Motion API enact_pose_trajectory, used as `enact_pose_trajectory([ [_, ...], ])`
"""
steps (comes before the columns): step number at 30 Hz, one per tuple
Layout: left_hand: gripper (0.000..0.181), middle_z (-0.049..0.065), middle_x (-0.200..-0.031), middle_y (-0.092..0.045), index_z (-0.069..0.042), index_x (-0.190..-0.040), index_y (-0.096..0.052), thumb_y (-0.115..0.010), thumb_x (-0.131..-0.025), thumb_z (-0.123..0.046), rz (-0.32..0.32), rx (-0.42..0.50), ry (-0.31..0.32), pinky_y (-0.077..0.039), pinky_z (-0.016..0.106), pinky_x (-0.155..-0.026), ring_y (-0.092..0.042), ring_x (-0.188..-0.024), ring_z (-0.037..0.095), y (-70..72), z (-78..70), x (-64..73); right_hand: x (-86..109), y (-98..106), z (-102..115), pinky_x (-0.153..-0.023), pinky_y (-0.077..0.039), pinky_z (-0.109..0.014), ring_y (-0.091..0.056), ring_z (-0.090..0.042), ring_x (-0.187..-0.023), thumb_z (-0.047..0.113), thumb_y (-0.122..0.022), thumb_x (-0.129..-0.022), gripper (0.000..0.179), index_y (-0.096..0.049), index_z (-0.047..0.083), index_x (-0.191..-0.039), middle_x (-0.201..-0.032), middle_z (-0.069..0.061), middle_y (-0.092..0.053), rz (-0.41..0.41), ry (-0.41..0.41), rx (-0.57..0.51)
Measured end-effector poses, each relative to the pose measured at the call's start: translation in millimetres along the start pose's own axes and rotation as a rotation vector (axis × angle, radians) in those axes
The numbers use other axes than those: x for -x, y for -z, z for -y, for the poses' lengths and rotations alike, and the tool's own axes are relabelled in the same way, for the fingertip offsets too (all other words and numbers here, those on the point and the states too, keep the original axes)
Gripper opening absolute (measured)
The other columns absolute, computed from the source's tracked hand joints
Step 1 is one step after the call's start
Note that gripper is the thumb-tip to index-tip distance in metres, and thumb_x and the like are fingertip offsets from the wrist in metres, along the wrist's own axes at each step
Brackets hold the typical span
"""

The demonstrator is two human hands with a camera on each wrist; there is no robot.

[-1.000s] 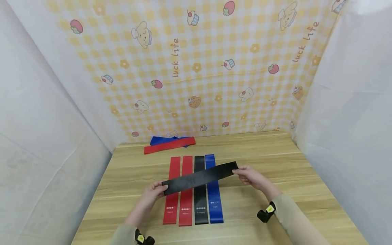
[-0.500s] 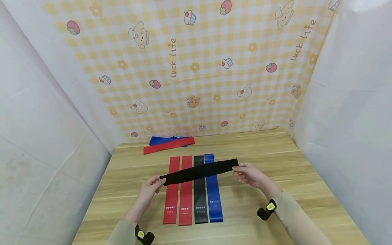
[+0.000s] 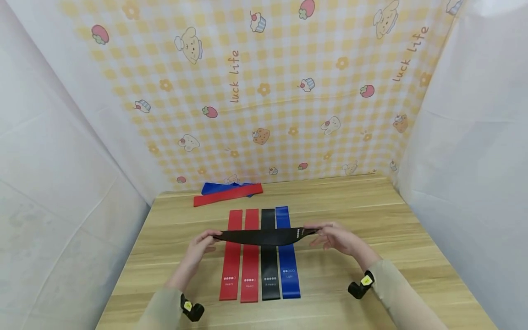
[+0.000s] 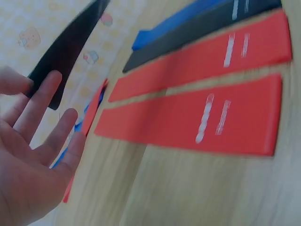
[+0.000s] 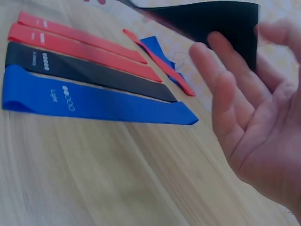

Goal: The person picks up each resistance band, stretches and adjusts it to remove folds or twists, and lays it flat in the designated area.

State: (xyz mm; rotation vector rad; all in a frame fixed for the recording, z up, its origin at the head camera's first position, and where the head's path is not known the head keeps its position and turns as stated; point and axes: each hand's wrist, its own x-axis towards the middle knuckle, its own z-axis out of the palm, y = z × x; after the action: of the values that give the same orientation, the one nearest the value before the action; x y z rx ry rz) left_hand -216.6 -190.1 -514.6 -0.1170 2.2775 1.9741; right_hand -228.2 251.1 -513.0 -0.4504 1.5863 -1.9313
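A black resistance band [image 3: 260, 237] is stretched lengthwise between my two hands, above a row of flat bands. My left hand [image 3: 198, 247] pinches its left end between thumb and fingers, the other fingers spread loosely. At the other end, my right hand [image 3: 338, 238] pinches the band, which twists there and shows white dots. Below it lie two red bands [image 3: 229, 275] [image 3: 250, 275], a black band labelled X-Heavy [image 3: 270, 270] and a blue band labelled Light [image 3: 290, 270], side by side. The held band hides part of each.
Toward the back left of the wooden table [image 3: 350, 201], a red band [image 3: 227, 195] lies across crumpled blue bands [image 3: 214, 188]. A patterned yellow checked cloth [image 3: 264, 110] hangs behind the table, with white sheets [image 3: 466, 137] at both sides.
The held black band was tilted with its flat face showing; it has turned in my hands and now hangs more level, with white dots visible near the right end.
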Motion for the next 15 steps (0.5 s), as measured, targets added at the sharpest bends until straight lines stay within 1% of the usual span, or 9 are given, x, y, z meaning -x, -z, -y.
enact_pose_trajectory([
  [1,0.030,0.014,-0.119,-0.063,0.007,-0.115,-0.064,-0.048,-0.095,-0.008,0.005,-0.019,-0.005,-0.049,0.047,-0.090,-0.059,-0.106,0.023,2.7,-0.7,-1.6,0.8,0,0,-0.061,-0.052,-0.024,-0.068,-0.026,-0.098,0.013,-0.041,-0.100,0.041,-0.050,-0.001,-0.138,-0.125,-0.004,-0.064,0.029,0.001,0.012],
  [2,0.031,0.015,-0.122,-0.061,0.005,-0.116,-0.065,-0.048,-0.096,-0.012,0.005,-0.032,-0.011,-0.049,0.047,-0.091,-0.058,-0.107,0.021,5.2,-1.7,-3.5,0.6,0,-2,-0.061,-0.053,-0.025,-0.068,-0.027,-0.098,0.018,-0.041,-0.102,0.040,-0.053,0.000,-0.136,-0.125,-0.006,-0.064,0.046,-0.002,0.025],
  [4,0.033,0.015,-0.125,-0.060,0.004,-0.117,-0.065,-0.051,-0.099,-0.019,0.002,-0.074,-0.015,-0.050,0.044,-0.090,-0.057,-0.110,0.022,8.5,-5.1,-8.5,-0.7,-2,-5,-0.061,-0.053,-0.026,-0.068,-0.028,-0.096,0.027,-0.042,-0.103,0.042,-0.058,0.002,-0.133,-0.121,-0.008,-0.066,0.034,-0.029,0.089],
  [6,0.033,0.014,-0.123,-0.062,0.003,-0.117,-0.065,-0.056,-0.098,-0.022,0.006,-0.106,-0.022,-0.050,0.043,-0.090,-0.058,-0.108,0.021,10.3,-8.7,-13.6,-2.7,-7,-9,-0.061,-0.054,-0.028,-0.069,-0.027,-0.092,0.030,-0.048,-0.102,0.040,-0.063,0.004,-0.128,-0.118,-0.010,-0.067,-0.010,-0.071,0.156],
  [8,0.032,0.014,-0.120,-0.064,0.003,-0.117,-0.065,-0.061,-0.096,-0.021,0.013,-0.131,-0.035,-0.050,0.043,-0.090,-0.060,-0.104,0.020,12.0,-12.0,-19.1,-4.6,-12,-14,-0.061,-0.054,-0.029,-0.068,-0.027,-0.087,0.027,-0.055,-0.099,0.036,-0.066,0.004,-0.124,-0.119,-0.011,-0.065,-0.051,-0.104,0.204],
  [10,0.029,0.014,-0.117,-0.065,0.003,-0.116,-0.064,-0.063,-0.095,-0.017,0.022,-0.146,-0.046,-0.050,0.043,-0.089,-0.061,-0.099,0.018,14.0,-14.7,-24.1,-5.8,-17,-20,-0.061,-0.054,-0.031,-0.066,-0.026,-0.083,0.022,-0.061,-0.096,0.033,-0.066,0.002,-0.122,-0.118,-0.014,-0.065,-0.081,-0.122,0.224],
  [12,0.029,0.016,-0.115,-0.065,0.004,-0.117,-0.064,-0.063,-0.094,-0.014,0.034,-0.150,-0.058,-0.049,0.043,-0.088,-0.061,-0.095,0.017,16.3,-16.7,-28.2,-6.3,-21,-25,-0.061,-0.055,-0.032,-0.064,-0.025,-0.079,0.016,-0.063,-0.094,0.031,-0.067,0.000,-0.120,-0.114,-0.016,-0.064,-0.105,-0.126,0.228],
  [15,0.029,0.017,-0.112,-0.067,0.003,-0.119,-0.062,-0.063,-0.094,-0.012,0.046,-0.170,-0.072,-0.050,0.041,-0.085,-0.062,-0.093,0.016,18.5,-18.7,-33.5,-5.7,-26,-31,-0.061,-0.056,-0.035,-0.064,-0.023,-0.075,0.009,-0.063,-0.092,0.027,-0.068,-0.001,-0.116,-0.114,-0.017,-0.063,-0.127,-0.116,0.256],
])
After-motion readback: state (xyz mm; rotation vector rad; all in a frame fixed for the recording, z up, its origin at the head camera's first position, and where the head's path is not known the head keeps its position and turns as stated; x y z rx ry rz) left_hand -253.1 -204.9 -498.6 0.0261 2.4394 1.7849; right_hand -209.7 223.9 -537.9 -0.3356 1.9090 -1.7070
